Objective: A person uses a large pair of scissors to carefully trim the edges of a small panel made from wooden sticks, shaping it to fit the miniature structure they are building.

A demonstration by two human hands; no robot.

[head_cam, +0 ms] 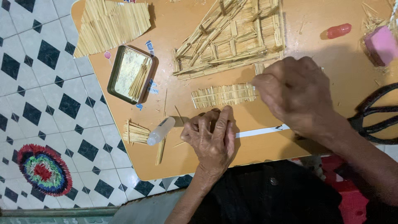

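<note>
Left hand (212,135) curled shut by the glue bottle (161,131); right hand (292,93) closed — probably pinching the stick strip's (223,95) end — beneath the stick frame (232,37), tin tray (130,74) leftward.

This looks like a home craft corner rather than a factory or shop. A low wooden table (265,153) stands on a household floor of white tiles with black diamonds (45,83), and a round, many-coloured mat (44,169) lies near the left. The tabletop is strewn with thin sticks: a flat panel (110,25) far left, a half-built framework (236,37) further right, a metal tin (129,74), a small glue bottle (161,131).
</note>
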